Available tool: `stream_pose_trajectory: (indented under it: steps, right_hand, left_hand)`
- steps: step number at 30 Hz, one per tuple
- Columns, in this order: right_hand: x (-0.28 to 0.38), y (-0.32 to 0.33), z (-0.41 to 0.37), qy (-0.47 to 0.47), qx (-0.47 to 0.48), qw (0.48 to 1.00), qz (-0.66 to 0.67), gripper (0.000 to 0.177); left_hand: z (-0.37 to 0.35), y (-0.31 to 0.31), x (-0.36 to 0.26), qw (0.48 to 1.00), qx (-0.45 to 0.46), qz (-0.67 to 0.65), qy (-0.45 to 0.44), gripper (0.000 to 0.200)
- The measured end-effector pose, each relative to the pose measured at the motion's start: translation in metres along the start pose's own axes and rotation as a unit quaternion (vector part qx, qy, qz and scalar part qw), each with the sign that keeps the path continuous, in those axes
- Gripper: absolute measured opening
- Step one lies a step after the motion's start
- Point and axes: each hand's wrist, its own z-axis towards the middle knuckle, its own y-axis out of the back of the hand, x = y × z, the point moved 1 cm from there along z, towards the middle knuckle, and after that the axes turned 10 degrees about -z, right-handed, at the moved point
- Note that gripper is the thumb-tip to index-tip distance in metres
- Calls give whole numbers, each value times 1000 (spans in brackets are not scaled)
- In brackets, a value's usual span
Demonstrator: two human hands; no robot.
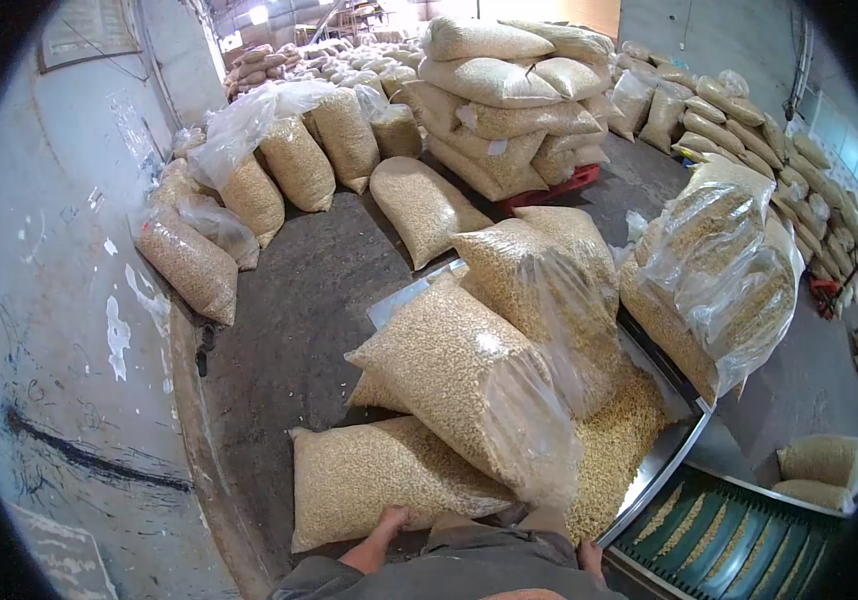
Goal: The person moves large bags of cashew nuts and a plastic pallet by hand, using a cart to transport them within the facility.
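Note:
My left hand [390,519] is at the bottom edge of a clear plastic sack [379,475] full of pale kernels, which lies on its side in front of me. Its fingers look curled against the sack. My right hand [590,556] is low beside the metal tray rim [617,530], close to a pile of loose yellowish kernels [617,450]; its fingers are partly hidden. A second full sack [459,360] leans across the first, its loose plastic mouth lying at the pile. Behind it, another open sack [539,270] also slumps toward the pile.
A green slotted machine part [739,540] with kernels in its channels stands at lower right. Plastic-draped sacks [719,260] stand beyond the tray. Farther back, stacked sacks [509,90] rest on a red pallet [574,183]. More sacks [294,160] line the wall [69,250] at left.

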Motion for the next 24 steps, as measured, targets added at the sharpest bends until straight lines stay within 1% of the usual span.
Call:
stream_pose_trajectory:
  steps: [1, 2, 3, 5, 6, 8, 9, 10, 11, 12, 13, 14, 15, 16, 17, 18, 19, 20, 21, 23, 24]
  right_hand:
    - [-7, -3, -5, 25, -49, 996, -63, 32]
    - [3, 11, -23, 37, 9, 999, -36, 33]
    - [7, 15, -34, 28, 7, 999, -32, 33]
    - [1, 21, -41, -9, -50, 999, 13, 38]
    - [-12, 22, -37, -16, -53, 998, 17, 38]
    - [-32, 27, -39, -28, -100, 995, 2, 39]
    - [-40, 30, -40, -3, -81, 997, 17, 39]
    - [-50, 33, -51, 16, -62, 997, 32, 38]
    - [-100, 11, -29, 54, -125, 982, 132, 35]
    - [-96, 10, -45, 60, -109, 975, 183, 38]
    - [-76, 22, -66, -102, -28, 986, 132, 46]
    - [-62, 21, -82, -76, -6, 982, 171, 58]
    - [-100, 11, -56, -42, -45, 997, 51, 60]
    - [-102, 9, -54, 41, -47, 997, -48, 61]
    - [-66, 12, -67, -51, -75, 996, -17, 42]
    - [-18, 23, -87, -62, -40, 997, -8, 41]
    - [-34, 20, -65, -41, 20, 999, 16, 40]
    - [-17, 17, -60, -35, -13, 999, 25, 40]
    - [1, 19, -54, -36, -3, 998, 42, 40]
    - [32, 21, -49, -42, 12, 997, 63, 40]
    - [49, 23, -49, -44, 22, 997, 57, 40]
  left_hand:
    - [2, 7, -8, 1000, 3, 6, 2, 39]
    - [5, 15, -15, 1000, -4, 6, -4, 37]
    - [12, 22, -18, 1000, -10, 8, -10, 34]
    - [30, 28, -23, 1000, -1, 9, -26, 32]
    - [42, 25, -24, 999, 14, 10, -29, 31]
    - [57, 11, -31, 997, 53, 27, -42, 31]
    - [63, 3, -39, 995, 77, 46, -50, 31]
    - [65, -6, -48, 992, 63, 93, -63, 33]
    - [62, -15, -58, 985, 53, 145, -70, 35]
    - [65, -24, -61, 991, 41, 105, -77, 38]
    - [68, -31, -67, 984, 42, 143, -102, 42]
    - [35, -34, -89, 990, 111, 12, -88, 38]
    - [12, -47, -103, 990, 78, -93, -68, 32]
    - [35, -46, -90, 983, 135, -90, -88, 30]
    - [24, -50, -89, 980, 119, -133, -83, 28]
    - [13, -51, -88, 975, 119, -169, -80, 27]
    - [0, -48, -83, 969, 133, -198, -66, 26]
    - [5, -43, -68, 975, 135, -173, -40, 26]
    - [11, -36, -47, 979, 134, -151, -20, 26]
    - [4, -15, -12, 980, 132, -136, 55, 24]
    - [9, 1, 10, 987, 120, -84, 71, 24]
